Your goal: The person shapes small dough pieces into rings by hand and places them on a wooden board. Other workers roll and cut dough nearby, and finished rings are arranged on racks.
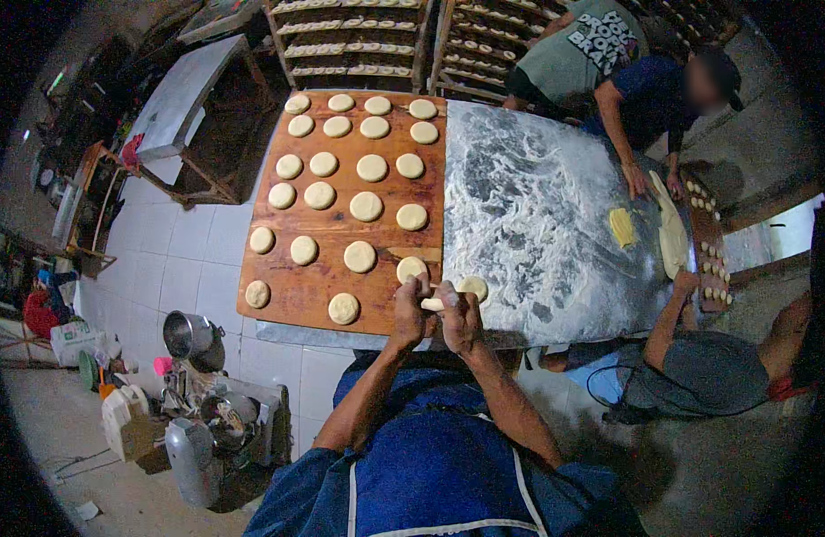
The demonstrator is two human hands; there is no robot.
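My left hand (410,311) and my right hand (461,324) come together over the near edge of the table. Between them they pinch a pale dough piece (432,304), seen edge-on and partly covered by the fingers. Just beyond my left hand, a flat dough round (411,268) lies on the brown wooden board (390,295). Another dough round (472,287) rests on the floured metal tabletop (520,313), right behind my right hand. Several more rounds, such as one dough disc (343,309), sit in loose rows across the board.
Loaded racks (350,45) stand behind the table. At the right, co-workers handle a long dough strip (670,233) near a yellow lump (622,227) and a board of small dough pieces (712,251). A mixer (197,456) and a metal pot (193,338) are at lower left.
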